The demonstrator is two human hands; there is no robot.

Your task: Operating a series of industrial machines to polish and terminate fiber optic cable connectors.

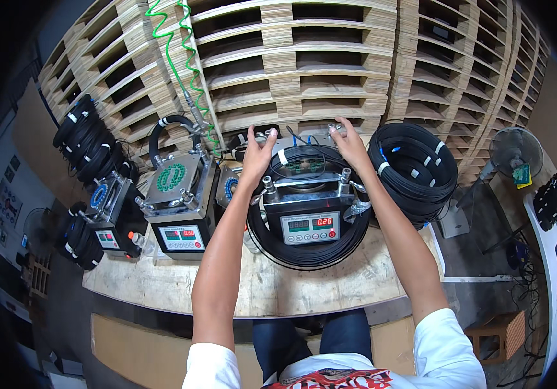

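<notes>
Behind the heated press (309,220), with left hand (257,154) and right hand (349,146) grasping the black coil (311,249): keep even, level pull.

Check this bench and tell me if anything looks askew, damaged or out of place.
Nothing stands out. Both hands, left hand and right hand, rest on the far edge of the middle machine, which has a black cable coil ringed evenly around it. More coils sit stacked beside it, and nothing on the wooden bench looks spilled or broken.

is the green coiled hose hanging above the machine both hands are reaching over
No, the green coiled hose comes down over the neighbouring machine to the left, not the one under the left hand and right hand.
</notes>
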